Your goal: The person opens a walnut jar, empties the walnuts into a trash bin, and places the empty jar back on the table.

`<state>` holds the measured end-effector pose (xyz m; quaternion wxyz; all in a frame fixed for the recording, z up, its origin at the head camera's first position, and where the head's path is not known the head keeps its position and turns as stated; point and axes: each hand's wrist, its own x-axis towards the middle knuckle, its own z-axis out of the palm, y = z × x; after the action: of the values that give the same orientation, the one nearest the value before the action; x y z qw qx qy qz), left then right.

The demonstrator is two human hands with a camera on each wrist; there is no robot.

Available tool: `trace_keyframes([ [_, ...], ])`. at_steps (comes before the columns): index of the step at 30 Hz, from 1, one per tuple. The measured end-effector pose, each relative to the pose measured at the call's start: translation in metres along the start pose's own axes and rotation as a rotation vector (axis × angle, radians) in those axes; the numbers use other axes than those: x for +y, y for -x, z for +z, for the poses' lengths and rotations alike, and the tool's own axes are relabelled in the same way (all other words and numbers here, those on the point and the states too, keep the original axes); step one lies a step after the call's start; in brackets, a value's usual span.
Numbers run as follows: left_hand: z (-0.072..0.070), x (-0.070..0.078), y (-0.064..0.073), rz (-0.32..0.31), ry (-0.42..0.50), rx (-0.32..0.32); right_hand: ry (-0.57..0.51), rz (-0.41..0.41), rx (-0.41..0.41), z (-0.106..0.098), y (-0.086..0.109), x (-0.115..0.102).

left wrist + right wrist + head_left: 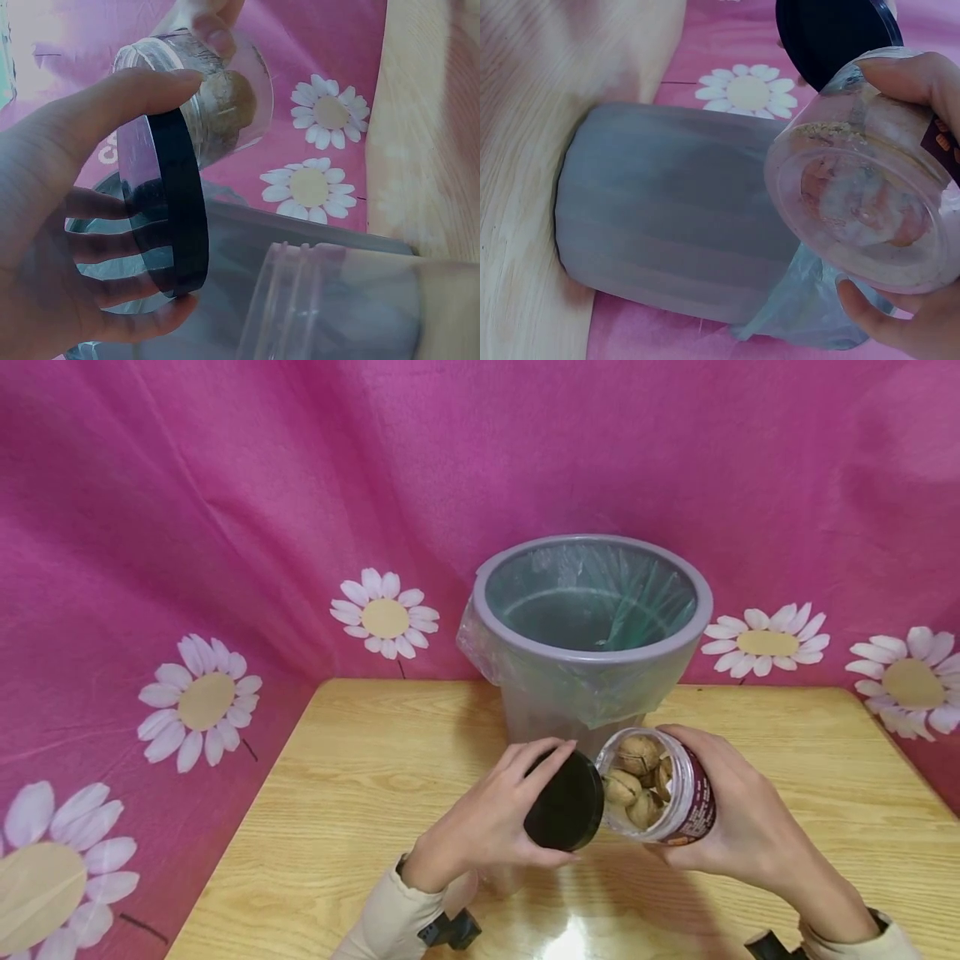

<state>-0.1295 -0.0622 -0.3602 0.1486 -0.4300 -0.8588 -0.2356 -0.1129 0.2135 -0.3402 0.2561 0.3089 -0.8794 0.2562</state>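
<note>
My left hand (480,818) grips a round black lid (566,802) by its edge, thumb and fingers spread around the rim. Beside it, my right hand (750,827) holds a clear plastic jar (701,802) with a dark printed label. The jar is tilted, its open mouth facing the lid and the head camera. Several walnuts (637,756) in their shells lie inside. In the right wrist view the jar's base (862,202) faces the camera, with crumbs along the wall. Lid and jar mouth are close together in front of the bin.
A grey bin (592,656) lined with a thin clear bag (483,643) stands at the back of the wooden table (360,777). Another clear container (352,307) stands below the left hand. A pink cloth with daisies (384,618) hangs behind and to the left.
</note>
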Motion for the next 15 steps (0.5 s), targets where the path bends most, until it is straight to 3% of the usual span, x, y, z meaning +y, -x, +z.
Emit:
trace_keyframes([
  [15, 0.0072, 0.0043, 0.0024, -0.006, -0.04, -0.085, -0.062, 0.025, 0.045, -0.0092, 0.0065, 0.0073],
])
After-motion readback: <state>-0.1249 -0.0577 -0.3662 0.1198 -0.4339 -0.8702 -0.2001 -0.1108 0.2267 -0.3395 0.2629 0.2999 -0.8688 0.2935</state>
